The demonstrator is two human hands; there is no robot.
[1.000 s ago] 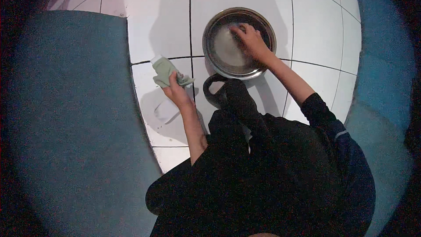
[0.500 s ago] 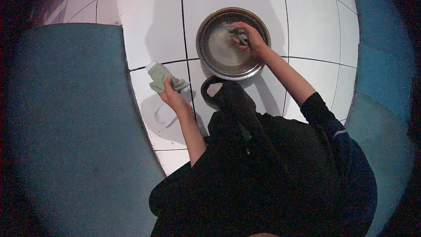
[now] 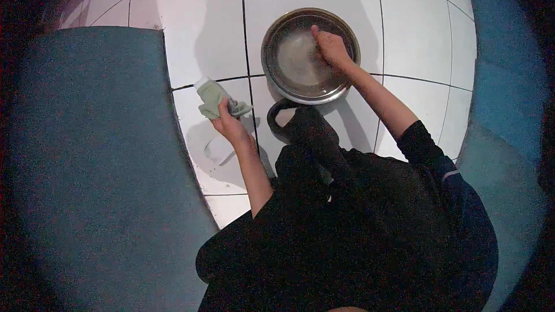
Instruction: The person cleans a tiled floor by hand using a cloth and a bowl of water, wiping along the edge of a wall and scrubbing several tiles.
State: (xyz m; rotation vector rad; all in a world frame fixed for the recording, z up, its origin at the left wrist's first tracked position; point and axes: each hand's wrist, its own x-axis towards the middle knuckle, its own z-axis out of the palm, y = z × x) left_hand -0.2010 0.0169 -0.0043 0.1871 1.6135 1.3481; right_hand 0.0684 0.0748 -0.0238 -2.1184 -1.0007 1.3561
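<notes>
My left hand (image 3: 229,125) is closed on a pale green cloth (image 3: 214,99), bunched round a white-ended piece whose kind I cannot make out. The cloth is raised above the tiles, left of a round metal basin (image 3: 267,74). Inside the basin is cloudy, greyish water (image 3: 298,55). Over its right half, my right hand (image 3: 333,49) is curled with the thumb pointing up and away. Whatever its fingers hold is hidden beneath the hand.
White floor tiles (image 3: 413,104) with dark joints lie under the basin. A whitish, flat object (image 3: 219,149) lies below my left hand. A dark curved loop (image 3: 278,120) sits just nearer than the basin. Blue-grey mats (image 3: 110,138) border the tiles at left and right.
My right hand has turned over in the basin, so its back and thumb now show. The grey-green cloth seen in its fingers before is out of sight. My left hand has barely moved.
</notes>
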